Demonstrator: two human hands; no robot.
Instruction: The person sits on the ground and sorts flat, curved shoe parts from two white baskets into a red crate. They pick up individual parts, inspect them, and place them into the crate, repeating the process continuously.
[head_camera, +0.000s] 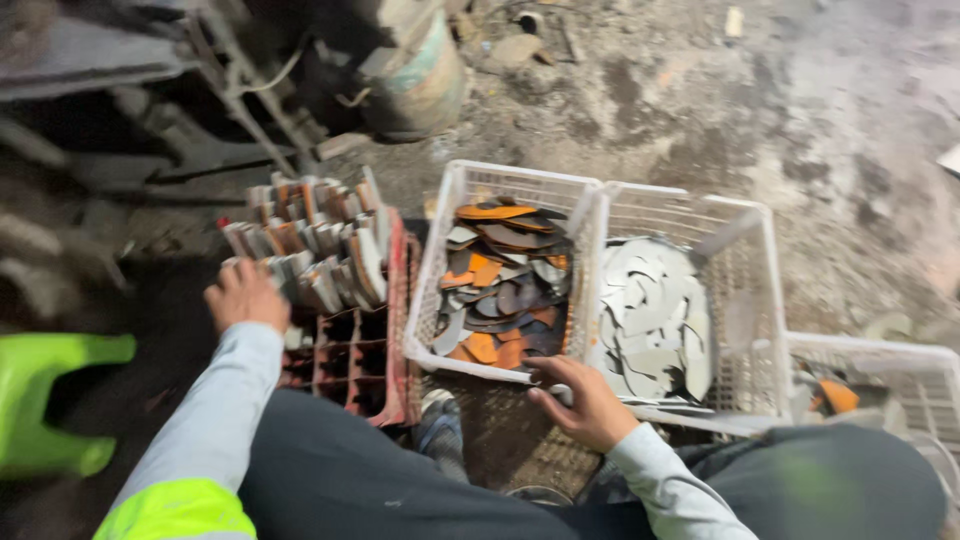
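Observation:
My left hand (245, 293) rests on the near edge of a stack of flat grey and orange metal pieces (315, 245) standing on edge in a red crate (400, 330). Whether its fingers grip a piece cannot be seen. My right hand (583, 400) sits at the near rim of a white basket (440, 255), fingers curled, by the gap to the second white basket (765, 300). The first basket holds rusty orange and dark curved metal pieces (505, 280). The second holds grey curved metal pieces (650, 315).
A third white basket (900, 370) stands at the right edge with an orange piece (836, 396) in it. A bright green plastic stool (40, 400) is at the left. Dark machine parts (150, 110) and a drum (420, 70) lie behind on the dirty floor. My knees fill the foreground.

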